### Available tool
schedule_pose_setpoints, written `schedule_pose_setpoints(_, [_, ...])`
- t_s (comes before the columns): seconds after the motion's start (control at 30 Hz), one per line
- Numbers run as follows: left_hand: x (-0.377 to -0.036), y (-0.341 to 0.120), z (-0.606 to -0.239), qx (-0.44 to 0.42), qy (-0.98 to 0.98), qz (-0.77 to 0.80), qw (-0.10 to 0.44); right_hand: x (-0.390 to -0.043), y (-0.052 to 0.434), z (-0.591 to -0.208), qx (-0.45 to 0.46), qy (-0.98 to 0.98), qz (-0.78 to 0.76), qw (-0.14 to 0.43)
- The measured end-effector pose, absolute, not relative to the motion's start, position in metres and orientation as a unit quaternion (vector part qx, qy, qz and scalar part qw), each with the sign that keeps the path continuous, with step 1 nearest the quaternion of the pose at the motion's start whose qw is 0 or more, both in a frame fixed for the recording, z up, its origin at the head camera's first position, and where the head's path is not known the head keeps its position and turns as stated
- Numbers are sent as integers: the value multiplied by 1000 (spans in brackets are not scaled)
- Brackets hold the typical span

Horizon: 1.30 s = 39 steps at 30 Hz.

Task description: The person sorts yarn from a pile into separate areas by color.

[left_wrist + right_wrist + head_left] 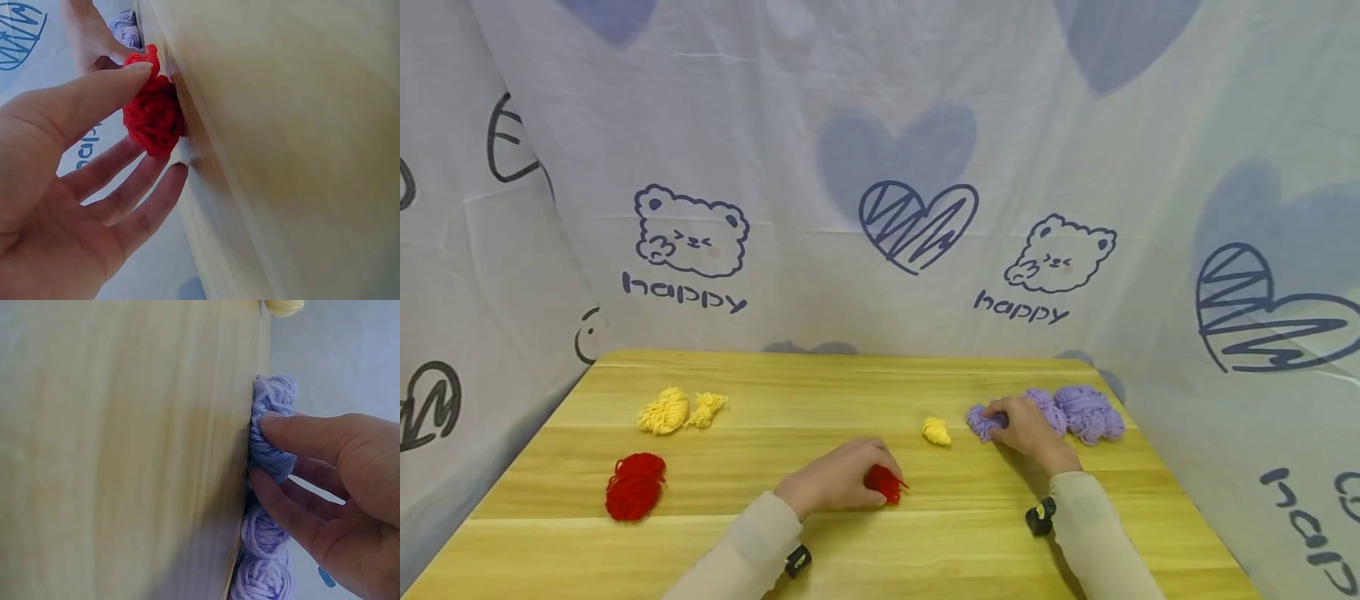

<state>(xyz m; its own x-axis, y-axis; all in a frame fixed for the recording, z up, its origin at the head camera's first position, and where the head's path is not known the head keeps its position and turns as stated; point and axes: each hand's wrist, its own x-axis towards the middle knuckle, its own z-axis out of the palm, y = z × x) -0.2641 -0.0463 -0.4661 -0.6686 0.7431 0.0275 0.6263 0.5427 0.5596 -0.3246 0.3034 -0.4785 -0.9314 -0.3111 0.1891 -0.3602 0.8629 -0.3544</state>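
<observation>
A small red yarn bundle (884,483) is sitting on the wooden table (880,546) under the fingertips of the left hand (838,481); in the left wrist view the thumb (94,94) is lying over the top of the bundle while the other fingers are reaching under and beside it, so the hand is pinching it lightly against the wood. The right hand (1028,432) is gripping a small purple yarn bundle (982,422), with thumb and fingertips pressing on it from 2 sides in the right wrist view. Just beyond the right hand, touching one another, 2 larger purple yarn bundles (1086,412) are lying in a row. Between the 2 hands, nearer the right one, a small yellow yarn piece (936,431) is lying alone. Well to the left of the left hand, a bigger red yarn ball (636,486) is resting near the front, and farther back from it 2 yellow yarn bundles (679,409) are lying side by side. Both forearms are wearing pale beige sleeves (1093,533). A white cloth (880,183) printed with bears and hearts is hanging behind the table.
</observation>
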Motion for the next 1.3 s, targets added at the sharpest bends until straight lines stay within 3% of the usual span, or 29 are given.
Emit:
schedule_pose_setpoints(0.47, [-262,-57,-467,394,873,279,67,-323,302,-478,177,-963,190,65])
schedule_pose_setpoints(1.3, [-258,-123,-457,369,876,309,38,-324,302,-477,177,-963,192,58])
